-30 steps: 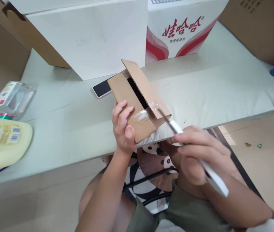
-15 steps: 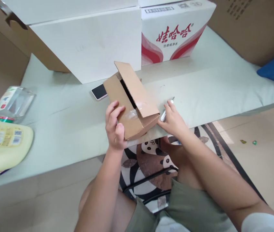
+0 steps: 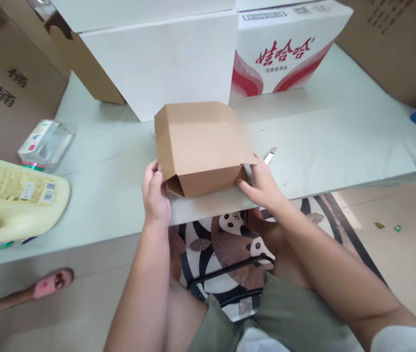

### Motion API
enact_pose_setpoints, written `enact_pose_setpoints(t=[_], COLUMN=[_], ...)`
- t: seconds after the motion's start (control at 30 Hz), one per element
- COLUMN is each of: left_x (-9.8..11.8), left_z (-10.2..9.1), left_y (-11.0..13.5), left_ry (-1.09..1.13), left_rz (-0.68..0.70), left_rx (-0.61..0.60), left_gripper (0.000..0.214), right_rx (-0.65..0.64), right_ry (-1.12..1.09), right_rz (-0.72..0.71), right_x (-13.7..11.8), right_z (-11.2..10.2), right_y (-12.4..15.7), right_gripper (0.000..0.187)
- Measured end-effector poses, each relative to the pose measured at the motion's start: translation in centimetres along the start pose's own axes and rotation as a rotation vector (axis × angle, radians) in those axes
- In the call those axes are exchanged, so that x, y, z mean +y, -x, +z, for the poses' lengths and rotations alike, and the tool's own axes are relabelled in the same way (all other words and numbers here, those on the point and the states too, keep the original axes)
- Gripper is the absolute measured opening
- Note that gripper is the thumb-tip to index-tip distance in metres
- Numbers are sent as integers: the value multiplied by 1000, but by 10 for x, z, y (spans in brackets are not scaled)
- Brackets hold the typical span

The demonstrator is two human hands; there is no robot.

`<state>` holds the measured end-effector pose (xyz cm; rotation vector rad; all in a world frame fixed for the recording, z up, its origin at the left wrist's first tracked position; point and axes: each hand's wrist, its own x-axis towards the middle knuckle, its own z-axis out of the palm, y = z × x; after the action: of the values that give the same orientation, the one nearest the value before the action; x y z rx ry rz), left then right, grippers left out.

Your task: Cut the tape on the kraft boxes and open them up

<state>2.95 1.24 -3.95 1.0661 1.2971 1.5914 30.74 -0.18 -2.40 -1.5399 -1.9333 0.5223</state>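
Turned flat since a moment ago, the cardboard box [image 3: 200, 142] lies on the worktop [image 3: 112, 190]. The grips of the left hand [image 3: 155, 190] and right hand [image 3: 263, 185] each pinch a near corner, with the utility knife [image 3: 269, 157] just beside the right hand.

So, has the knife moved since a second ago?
Yes. The knife left the right hand and went down onto the table, where it lies right of the box.

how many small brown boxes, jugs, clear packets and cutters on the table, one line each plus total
small brown box: 1
yellow jug: 1
clear packet: 1
cutter: 1
total: 4
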Motion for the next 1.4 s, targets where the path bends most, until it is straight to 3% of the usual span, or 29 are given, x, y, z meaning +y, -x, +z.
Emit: enact_pose_setpoints(t=[0.13, 0.23, 0.37, 0.6, 0.8, 1.1, 1.3, 1.4], left_x=[0, -6, -8, -1, 2, 24, 31, 30], left_z=[1, 0, -3, 0, 1, 1, 0, 0], left_y=[1, 1, 1, 1, -2, -1, 3, 1], left_ry=[-22, -100, -172, -149, -142, -97, -63, 24], left_rz=[54, 97, 165, 109, 84, 41, -17, -4], left_rx=[5, -88, -167, -88, -47, -83, -171, -111], left_gripper=[72, 75, 79, 78, 76, 56, 44, 35], right_rx=[14, 26, 71, 247, 279, 373, 431, 497], right_ry=[-304, -378, -382, -267, -285, -389, -639, -720], right_rz=[38, 116, 173, 170, 149, 78, 249, 266], right_x=[1, 3, 5, 1, -2, -5, 3, 4], right_z=[8, 13, 13, 5, 3, -5, -1, 2], right_y=[0, 3, 3, 0, 0, 4, 1, -1], right_gripper=[54, 49, 50, 55, 43, 25, 40, 34])
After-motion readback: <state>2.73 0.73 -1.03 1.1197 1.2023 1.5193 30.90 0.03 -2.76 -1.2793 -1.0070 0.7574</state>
